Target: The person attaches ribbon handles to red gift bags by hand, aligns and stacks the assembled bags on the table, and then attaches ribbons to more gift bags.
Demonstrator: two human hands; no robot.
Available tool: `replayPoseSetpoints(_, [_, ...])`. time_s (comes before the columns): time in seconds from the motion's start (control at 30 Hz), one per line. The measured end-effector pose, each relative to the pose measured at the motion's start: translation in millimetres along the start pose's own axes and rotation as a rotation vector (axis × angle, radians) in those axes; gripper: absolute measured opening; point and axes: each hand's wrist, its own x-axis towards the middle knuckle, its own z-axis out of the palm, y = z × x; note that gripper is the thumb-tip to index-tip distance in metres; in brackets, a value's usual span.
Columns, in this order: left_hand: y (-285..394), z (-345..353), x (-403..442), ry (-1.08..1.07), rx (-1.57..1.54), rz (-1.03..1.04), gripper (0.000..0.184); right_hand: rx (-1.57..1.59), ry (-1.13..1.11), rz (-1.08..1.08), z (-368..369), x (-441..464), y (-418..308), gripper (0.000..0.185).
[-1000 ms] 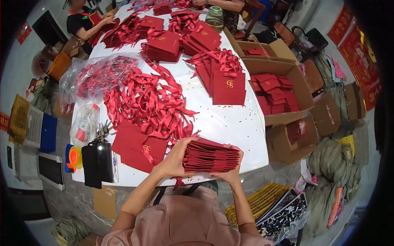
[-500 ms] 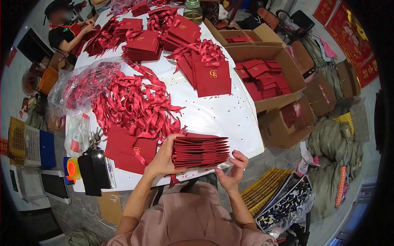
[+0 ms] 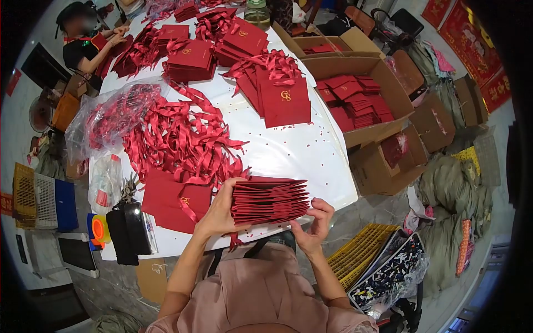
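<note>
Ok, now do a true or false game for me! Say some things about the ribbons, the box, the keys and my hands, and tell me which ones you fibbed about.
1. Your left hand is holding the stack of red packets. True.
2. The ribbons are blue. False: they are red.
3. The big cardboard box has more packets in it. True.
4. The keys are inside the box. False: they are on the left side of the table.
</note>
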Motion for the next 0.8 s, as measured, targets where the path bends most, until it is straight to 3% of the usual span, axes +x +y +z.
replayPoseSetpoints(0.8, [-0.8, 0.2, 0.7, -0.003, 0.005, 0.007, 0.095, -0.033, -0.05, -0.009, -1.5, 6.3, 2.0, 0.057])
